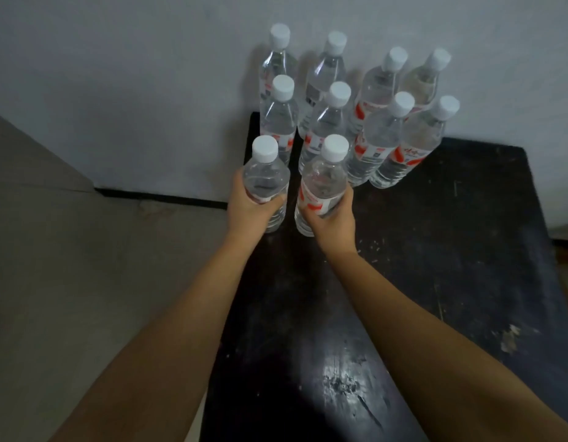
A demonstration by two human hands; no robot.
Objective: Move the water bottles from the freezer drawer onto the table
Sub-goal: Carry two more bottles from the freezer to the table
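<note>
My left hand grips a clear water bottle with a white cap, upright at the table's left edge. My right hand grips a second bottle with a red-and-white label, upright just to the right of the first. Both bottle bases are at the surface of the dark table. Behind them stand several more capped bottles in rows against the wall. The freezer drawer is out of view.
A grey wall runs directly behind the bottle rows. Beige floor lies to the left of the table. The worn dark tabletop stretches toward me and to the right.
</note>
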